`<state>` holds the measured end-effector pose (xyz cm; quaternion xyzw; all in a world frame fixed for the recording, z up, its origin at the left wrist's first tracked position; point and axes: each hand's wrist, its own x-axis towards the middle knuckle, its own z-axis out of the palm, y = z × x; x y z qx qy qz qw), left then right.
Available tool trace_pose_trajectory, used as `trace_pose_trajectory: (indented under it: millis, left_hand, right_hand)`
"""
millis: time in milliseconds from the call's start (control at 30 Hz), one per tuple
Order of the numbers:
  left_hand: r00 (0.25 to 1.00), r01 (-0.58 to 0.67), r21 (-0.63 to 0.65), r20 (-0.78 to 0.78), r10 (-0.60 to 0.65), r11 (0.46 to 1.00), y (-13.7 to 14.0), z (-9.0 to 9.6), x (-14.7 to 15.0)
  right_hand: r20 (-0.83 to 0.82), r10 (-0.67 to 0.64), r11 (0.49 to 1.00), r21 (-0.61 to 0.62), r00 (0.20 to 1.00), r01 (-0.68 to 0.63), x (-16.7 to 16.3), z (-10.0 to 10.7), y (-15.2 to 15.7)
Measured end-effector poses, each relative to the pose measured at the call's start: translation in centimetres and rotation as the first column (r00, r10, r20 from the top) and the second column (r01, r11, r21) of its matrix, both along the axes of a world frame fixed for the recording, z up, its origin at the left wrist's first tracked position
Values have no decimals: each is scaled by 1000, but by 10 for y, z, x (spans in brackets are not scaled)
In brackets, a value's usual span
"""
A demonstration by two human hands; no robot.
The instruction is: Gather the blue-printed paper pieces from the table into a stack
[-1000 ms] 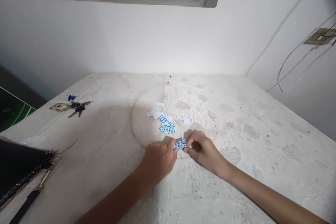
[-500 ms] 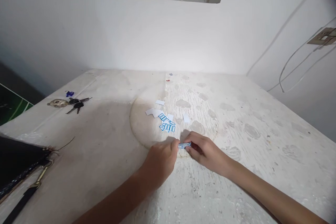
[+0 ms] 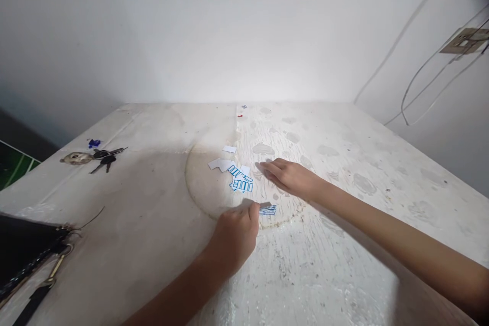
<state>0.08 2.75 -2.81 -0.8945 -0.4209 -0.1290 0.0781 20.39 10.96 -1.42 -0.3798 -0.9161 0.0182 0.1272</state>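
My left hand (image 3: 237,232) is closed on a small stack of paper cards (image 3: 268,210) with blue markings, whose right end sticks out past the thumb. My right hand (image 3: 288,175) lies farther up the table with its fingers stretched left and down to the surface; whatever is under the fingertips is hidden. Left of those fingertips is a loose pile of cards with blue line drawings (image 3: 241,184). Several blank white cards lie against the pile, among them a white card (image 3: 229,149) at its far side.
On the left of the white table (image 3: 153,244) lie a bunch of keys (image 3: 103,158), a dark blue scrap (image 3: 94,142) and a black case (image 3: 26,244) with a strap clip. A tiny red piece (image 3: 240,115) lies near the wall. Cables hang by a wall socket (image 3: 464,41).
My right hand has let go of the card stack and moved up and away, over the spot where a white card lay. My left hand still holds the stack. The view has shifted slightly.
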Motion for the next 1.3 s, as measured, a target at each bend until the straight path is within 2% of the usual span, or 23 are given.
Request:
trace_pose_trajectory:
  millis: [67,133,233,333,500,567,767,900,1067,1200,1300]
  left_hand:
    - [1000,-9,-23,-14,8,1000,0,1,0]
    - [1000,-15,-40,-24,14,999,0,2,0]
    - [1000,-17,-45,-21,16,999,0,1,0]
    - [1000,-15,-27,-12,15,1000,0,-1,-1]
    - [1000,-12,-31,2,12,999,1,-3,-3]
    - [1000,-12,-36,15,13,999,2,-3,-4]
    - [999,-23,-100,26,26,995,4,-2,-4]
    - [998,-53,-182,6,55,982,4,2,-3]
    - [990,-123,-268,32,137,956,4,8,-4]
    - [974,-192,-304,55,219,933,4,11,-4]
    - [976,-189,-318,46,214,929,4,11,-4]
  right_hand:
    - [49,27,997,68,998,-31,-1,-1,1]
    - [5,24,997,73,1000,-24,-3,-2,-1]
    - [-150,-35,999,-16,988,33,-3,0,-8]
    - [-233,-50,992,-123,971,22,1,2,-26]
    - [-252,-73,958,-288,965,-2,14,4,-69]
    - [-232,-69,954,-298,970,-4,18,4,-80]
    - [-245,-19,988,-154,969,-20,14,0,-78]
    - [-269,48,979,-179,962,-99,13,-2,-72]
    - [-311,83,973,-180,947,-144,16,-6,-83]
    - [-244,126,991,-12,962,-133,16,-12,-87]
    - [-222,178,980,126,959,-153,16,-16,-86]
